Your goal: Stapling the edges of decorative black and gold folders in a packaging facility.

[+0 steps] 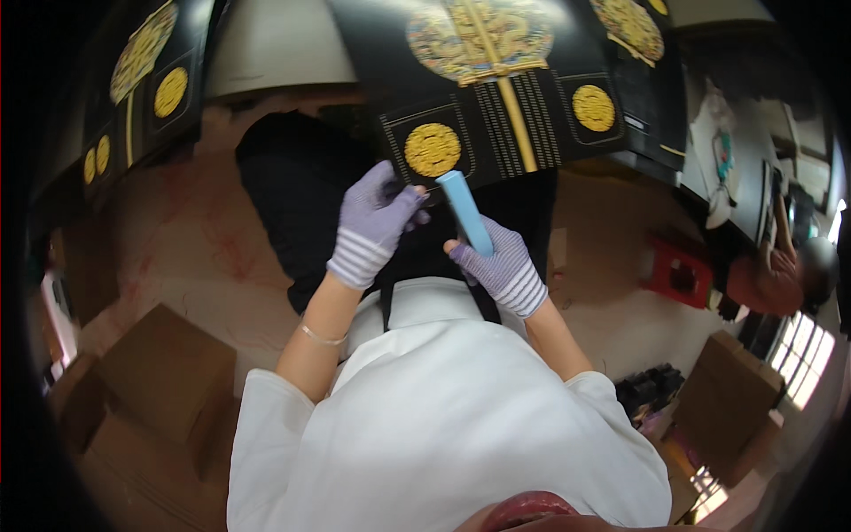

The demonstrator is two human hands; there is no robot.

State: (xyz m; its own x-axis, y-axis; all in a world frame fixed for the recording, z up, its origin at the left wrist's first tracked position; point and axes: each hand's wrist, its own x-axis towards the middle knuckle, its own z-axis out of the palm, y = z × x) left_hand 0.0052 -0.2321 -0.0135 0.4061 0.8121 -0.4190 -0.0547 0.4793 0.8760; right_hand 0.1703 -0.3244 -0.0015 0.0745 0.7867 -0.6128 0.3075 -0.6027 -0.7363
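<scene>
Head view: your right hand (501,262) holds a light blue bar (464,208), with the bar's low end tucked in your grip. The rest sticks out past your hand and leans left, up to the near edge of the big black panel (386,66) (you cannot tell if they touch). Your left hand (377,217) is by that panel's near left corner, just below a round yellow patch (433,149). Its fingers are bent in, and you cannot tell if they pinch something small. You wear purple gloves (363,222) with white stripes. Well right of the panel, and closer to you, is a red plastic thing (681,277).
</scene>
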